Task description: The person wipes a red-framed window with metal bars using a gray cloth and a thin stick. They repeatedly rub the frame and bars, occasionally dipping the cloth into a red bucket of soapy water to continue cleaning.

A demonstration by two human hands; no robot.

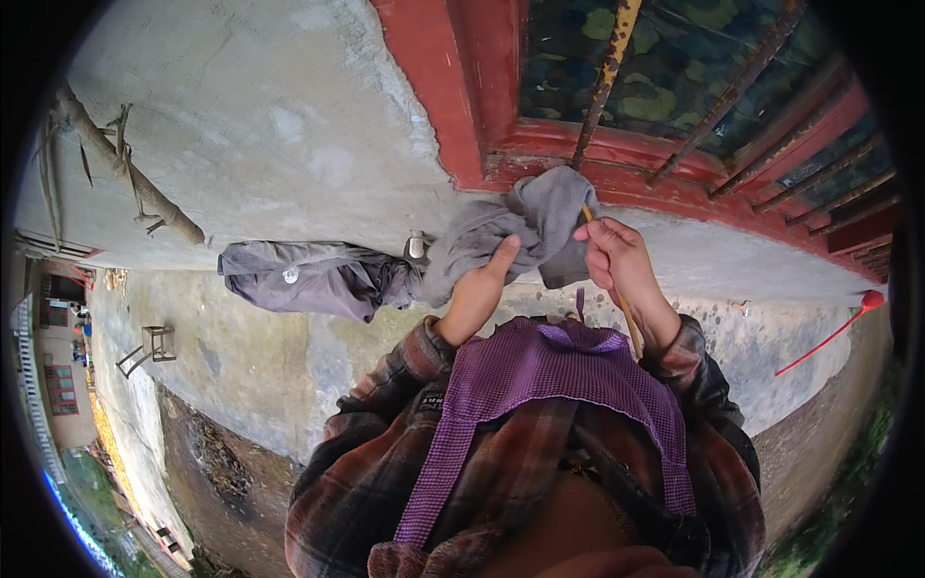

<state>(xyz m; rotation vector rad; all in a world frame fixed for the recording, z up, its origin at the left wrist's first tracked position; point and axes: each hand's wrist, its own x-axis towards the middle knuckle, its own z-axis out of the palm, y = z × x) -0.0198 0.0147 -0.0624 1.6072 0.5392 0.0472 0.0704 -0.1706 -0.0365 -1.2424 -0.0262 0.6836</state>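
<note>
A grey cloth [498, 224], bunched and folded, is held up in front of the wall below the window. My left hand [480, 292] grips its near side, the thumb lying on top. My right hand [621, 260] closes around a thin yellowish stick [630, 325]. The stick's upper end meets the right edge of the cloth; whether it passes inside cannot be seen. Left of the cloth, a dark grey-purple fabric item [311, 278] hangs along the wall with a shiny round spot on it. Its narrow gathered end reaches the cloth, and I cannot tell whether they are joined.
Rusty bars [607, 79] cross a red-framed window [462, 94] above my hands. A branch [130, 162] juts along the plastered wall [289, 123]. A small wooden stool [155, 343] stands on the concrete at left. A red long-handled tool [831, 336] is at right.
</note>
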